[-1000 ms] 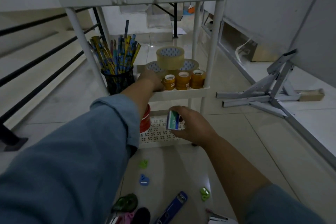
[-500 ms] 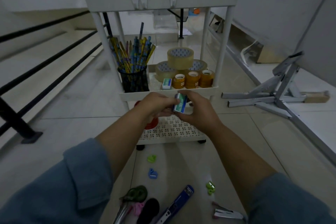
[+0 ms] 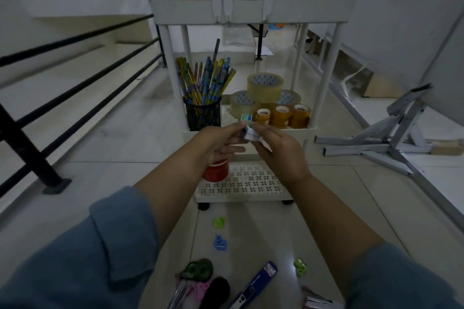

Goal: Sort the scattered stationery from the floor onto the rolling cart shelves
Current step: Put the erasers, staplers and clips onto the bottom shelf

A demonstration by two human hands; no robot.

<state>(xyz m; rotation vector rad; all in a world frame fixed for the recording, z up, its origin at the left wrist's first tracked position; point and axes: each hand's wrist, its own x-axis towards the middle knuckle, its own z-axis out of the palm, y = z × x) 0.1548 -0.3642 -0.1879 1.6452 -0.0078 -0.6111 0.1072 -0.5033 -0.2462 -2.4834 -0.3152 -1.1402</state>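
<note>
A white three-tier rolling cart (image 3: 296, 131) stands ahead of me. Just in front of its middle shelf rim, my left hand (image 3: 219, 144) and my right hand (image 3: 278, 149) both pinch a small white, blue and green box (image 3: 247, 133) between their fingertips. A similar small box (image 3: 246, 117) lies on the middle shelf, next to three small orange tape rolls (image 3: 282, 116), larger clear tape rolls (image 3: 265, 84) and a black mesh cup of pencils (image 3: 203, 111). On the floor lie two green sharpeners (image 3: 219, 222), a blue sharpener (image 3: 220, 243), green scissors (image 3: 198, 268), a blue cutter (image 3: 253, 286) and a stapler (image 3: 319, 302).
A red tub (image 3: 216, 170) sits on the perforated bottom shelf (image 3: 251, 180). The top shelf (image 3: 251, 10) holds colourful items. A black stair railing (image 3: 50, 57) runs on the left. A folded grey metal frame (image 3: 391, 143) lies on the floor to the right.
My left hand left a small box on the middle shelf, drew back and joined my right hand on the second box. That box has risen to the middle shelf's rim.
</note>
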